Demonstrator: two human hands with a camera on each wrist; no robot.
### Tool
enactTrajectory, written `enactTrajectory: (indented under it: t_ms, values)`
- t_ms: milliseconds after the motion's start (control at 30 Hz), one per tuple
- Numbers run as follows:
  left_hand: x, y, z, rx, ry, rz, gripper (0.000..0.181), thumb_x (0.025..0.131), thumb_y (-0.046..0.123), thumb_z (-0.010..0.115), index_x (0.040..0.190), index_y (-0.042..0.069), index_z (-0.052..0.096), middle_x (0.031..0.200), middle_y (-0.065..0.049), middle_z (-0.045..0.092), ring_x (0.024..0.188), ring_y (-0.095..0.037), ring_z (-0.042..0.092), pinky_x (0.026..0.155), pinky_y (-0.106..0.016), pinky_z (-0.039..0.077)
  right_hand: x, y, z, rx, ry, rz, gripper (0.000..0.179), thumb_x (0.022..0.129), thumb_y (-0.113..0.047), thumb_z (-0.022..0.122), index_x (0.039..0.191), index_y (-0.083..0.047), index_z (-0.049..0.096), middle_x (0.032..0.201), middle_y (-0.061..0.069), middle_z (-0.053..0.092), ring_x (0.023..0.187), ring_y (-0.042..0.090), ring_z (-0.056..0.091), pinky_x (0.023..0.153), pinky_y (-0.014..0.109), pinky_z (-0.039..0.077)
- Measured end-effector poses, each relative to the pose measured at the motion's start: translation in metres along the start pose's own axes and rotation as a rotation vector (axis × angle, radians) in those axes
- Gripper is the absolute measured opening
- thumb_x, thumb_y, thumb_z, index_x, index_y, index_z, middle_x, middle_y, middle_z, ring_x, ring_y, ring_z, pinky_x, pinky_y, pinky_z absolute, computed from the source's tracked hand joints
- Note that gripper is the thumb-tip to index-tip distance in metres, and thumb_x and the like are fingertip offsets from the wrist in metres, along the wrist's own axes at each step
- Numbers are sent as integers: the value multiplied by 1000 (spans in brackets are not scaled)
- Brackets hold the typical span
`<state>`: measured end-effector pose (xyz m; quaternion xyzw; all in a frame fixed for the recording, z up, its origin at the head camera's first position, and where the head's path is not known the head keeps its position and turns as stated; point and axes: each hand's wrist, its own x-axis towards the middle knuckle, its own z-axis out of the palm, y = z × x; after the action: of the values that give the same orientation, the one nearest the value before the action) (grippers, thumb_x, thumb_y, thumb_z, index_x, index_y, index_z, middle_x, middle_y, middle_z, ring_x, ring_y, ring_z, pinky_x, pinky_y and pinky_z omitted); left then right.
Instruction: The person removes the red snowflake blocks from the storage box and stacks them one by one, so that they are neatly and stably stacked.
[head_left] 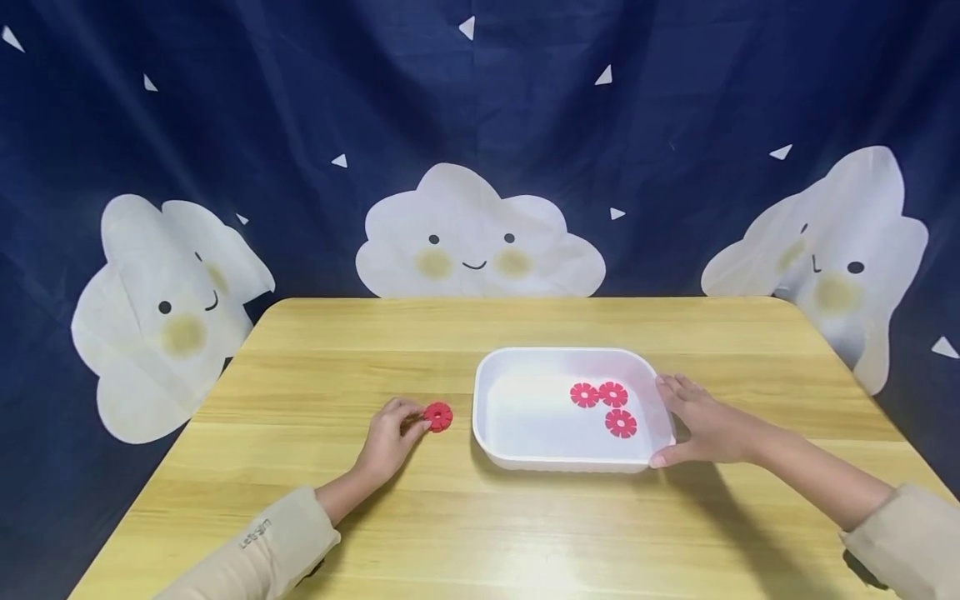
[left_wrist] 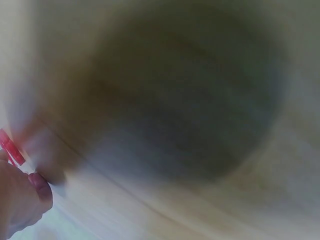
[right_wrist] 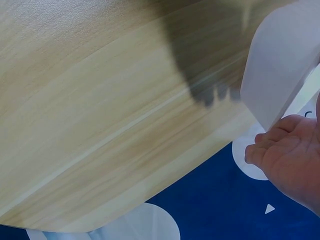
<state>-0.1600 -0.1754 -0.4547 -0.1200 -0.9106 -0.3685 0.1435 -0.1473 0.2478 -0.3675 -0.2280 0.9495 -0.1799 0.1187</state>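
Just left of the frame's lower centre, the left hand (head_left: 390, 437) pinches a notched red disc (head_left: 438, 416) by its edge; so slight a fingertip hold could let it slip or twist free. Right of centre, the right hand (head_left: 705, 425) rests spread against the right end of the white tray (head_left: 562, 463); a stray push there might slide it across the smooth worktop (head_left: 450, 517). Three loose discs (head_left: 620, 423) lie flat toward the tray's right side, where a jolt could scatter them.
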Motion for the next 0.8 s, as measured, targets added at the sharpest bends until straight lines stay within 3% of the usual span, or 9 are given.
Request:
enactTrajectory:
  t_ms: [800]
  values:
    - [2,3,-3,18,-29,-21,17,77,4,71,92,-3,68,90,-11,62,80,-19,61,68,-29,55,0,-3,0,-4,-12,23,115,64,-56,75,137,18,25,141,39,25,128,58,19,99,69,27]
